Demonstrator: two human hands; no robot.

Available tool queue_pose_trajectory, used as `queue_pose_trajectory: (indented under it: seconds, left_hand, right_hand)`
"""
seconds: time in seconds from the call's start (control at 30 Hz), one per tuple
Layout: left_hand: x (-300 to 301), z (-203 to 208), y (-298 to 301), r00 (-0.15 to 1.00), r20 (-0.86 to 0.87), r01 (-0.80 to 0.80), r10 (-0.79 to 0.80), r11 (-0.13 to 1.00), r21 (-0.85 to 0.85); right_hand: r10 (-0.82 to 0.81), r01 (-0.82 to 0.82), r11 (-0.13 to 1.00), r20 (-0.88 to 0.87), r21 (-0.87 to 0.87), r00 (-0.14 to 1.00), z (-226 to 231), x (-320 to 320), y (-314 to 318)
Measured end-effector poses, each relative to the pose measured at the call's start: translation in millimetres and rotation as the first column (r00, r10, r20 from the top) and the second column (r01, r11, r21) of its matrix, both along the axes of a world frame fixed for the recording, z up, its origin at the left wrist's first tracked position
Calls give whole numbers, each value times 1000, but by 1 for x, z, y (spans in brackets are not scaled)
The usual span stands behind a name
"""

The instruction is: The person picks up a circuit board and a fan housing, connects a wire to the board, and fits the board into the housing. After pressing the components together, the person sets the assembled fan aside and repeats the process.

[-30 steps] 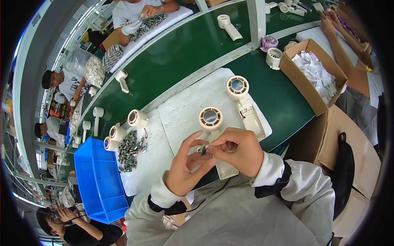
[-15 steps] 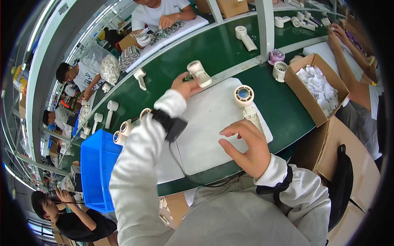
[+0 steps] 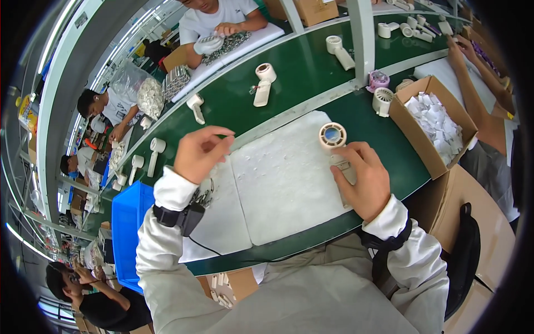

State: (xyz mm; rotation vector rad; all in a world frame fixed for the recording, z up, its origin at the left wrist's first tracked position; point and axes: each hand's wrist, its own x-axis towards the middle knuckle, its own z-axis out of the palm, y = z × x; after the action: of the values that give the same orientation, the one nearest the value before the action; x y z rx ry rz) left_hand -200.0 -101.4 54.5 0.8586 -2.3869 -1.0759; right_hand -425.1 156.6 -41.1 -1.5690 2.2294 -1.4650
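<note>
A cream handheld fan (image 3: 332,135), with a round ringed head, lies on the right part of the white mat (image 3: 283,178). My right hand (image 3: 366,181) is over its handle, with thumb and bent fingers closed around it and hiding part of it. My left hand (image 3: 201,153) is raised above the mat's left side, fingers curved and apart, holding nothing. Beyond the mat, another cream handheld fan (image 3: 263,83) rests on the green belt with small wires at its side. Below my left wrist, small metal parts (image 3: 203,197) lie on the mat.
A blue bin (image 3: 125,236) stands at the left, beside my forearm. At the right is a cardboard box (image 3: 420,131) of white slips. A metal post (image 3: 362,44) rises at the belt's edge. More fans lie along the belt (image 3: 300,72), and co-workers sit around it.
My left hand has let go of a fan, which now lies on the belt, and has drawn back to the left. My right hand has moved onto the other fan's handle.
</note>
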Motion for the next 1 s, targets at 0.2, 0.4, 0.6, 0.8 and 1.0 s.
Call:
queue_pose_trajectory:
  seconds: [0.2, 0.4, 0.6, 0.8, 1.0]
  left_hand:
    - [49, -18, -121, 940, 105, -291, 325, 922, -254]
    - [21, -35, -227, 713, 345, -492, 610, 786, -373]
    - [-45, -59, -245, 592, 549, -419, 590, 807, -416]
    - [-42, -110, -329, 590, 529, -266, 610, 765, -587]
    - [-55, -74, -304, 503, 610, -257, 612, 781, -570]
  right_hand:
    - [6, 2, 999, -163, 48, 987, -6, 7, -2]
    - [13, -1, 999, -277, 42, 961, -9, 10, -3]
    - [-7, 15, 1000, -259, 27, 966, -10, 6, -2]
    - [88, -87, 996, -180, 9, 980, -8, -17, -6]
    - [63, -62, 998, -160, 6, 985, -10, -22, -7]
